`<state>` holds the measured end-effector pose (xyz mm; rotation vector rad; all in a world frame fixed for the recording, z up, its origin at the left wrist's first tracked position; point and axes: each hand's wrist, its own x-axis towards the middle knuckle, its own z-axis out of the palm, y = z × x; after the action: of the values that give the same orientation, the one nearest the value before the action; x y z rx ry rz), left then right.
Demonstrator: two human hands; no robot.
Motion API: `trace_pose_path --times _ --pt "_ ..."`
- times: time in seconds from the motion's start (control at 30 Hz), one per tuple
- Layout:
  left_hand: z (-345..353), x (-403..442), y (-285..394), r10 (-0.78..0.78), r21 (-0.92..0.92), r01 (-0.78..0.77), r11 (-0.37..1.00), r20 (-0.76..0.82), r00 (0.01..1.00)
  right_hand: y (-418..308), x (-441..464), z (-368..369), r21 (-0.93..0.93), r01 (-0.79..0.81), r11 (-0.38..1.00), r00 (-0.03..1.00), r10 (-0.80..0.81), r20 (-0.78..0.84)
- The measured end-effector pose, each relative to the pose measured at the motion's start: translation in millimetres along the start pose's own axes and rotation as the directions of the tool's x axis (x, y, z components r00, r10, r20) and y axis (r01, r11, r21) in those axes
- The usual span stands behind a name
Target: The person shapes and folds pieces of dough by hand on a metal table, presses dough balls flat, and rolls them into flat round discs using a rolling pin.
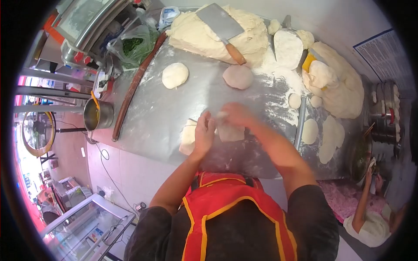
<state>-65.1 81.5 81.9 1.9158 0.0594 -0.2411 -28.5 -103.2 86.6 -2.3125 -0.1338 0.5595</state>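
Note:
On the metal worktop, near its front edge, my left hand rests with fingers stretched out against a folded pale dough piece. To its right, my right hand is smeared by motion above a second dough piece. Whether its fingers grip anything cannot be made out. Beyond the hands lie a white dough round and a slightly pinkish one.
At the back, a broad-bladed cleaver lies on a big dough mass. A long wooden rod lies left, a grey rod right. A saucepan stands at the left edge. Another person works at lower right.

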Motion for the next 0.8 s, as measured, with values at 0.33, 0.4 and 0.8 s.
trace_pose_path --times 0.33,0.4,0.8 --pt "40 43 2 0.019 0.194 -0.103 0.976 0.395 0.918 97 -154 -1 0.415 -0.381 0.826 0.689 0.553 -0.469" --pt "69 56 18 -0.014 0.256 -0.108 0.961 0.434 0.901 113 -123 6 0.533 -0.188 0.825 0.648 0.512 -0.564" --pt "84 30 22 0.495 0.256 -0.720 0.645 0.579 0.649 67 -132 19 -0.051 -0.127 0.991 0.790 0.070 -0.609"
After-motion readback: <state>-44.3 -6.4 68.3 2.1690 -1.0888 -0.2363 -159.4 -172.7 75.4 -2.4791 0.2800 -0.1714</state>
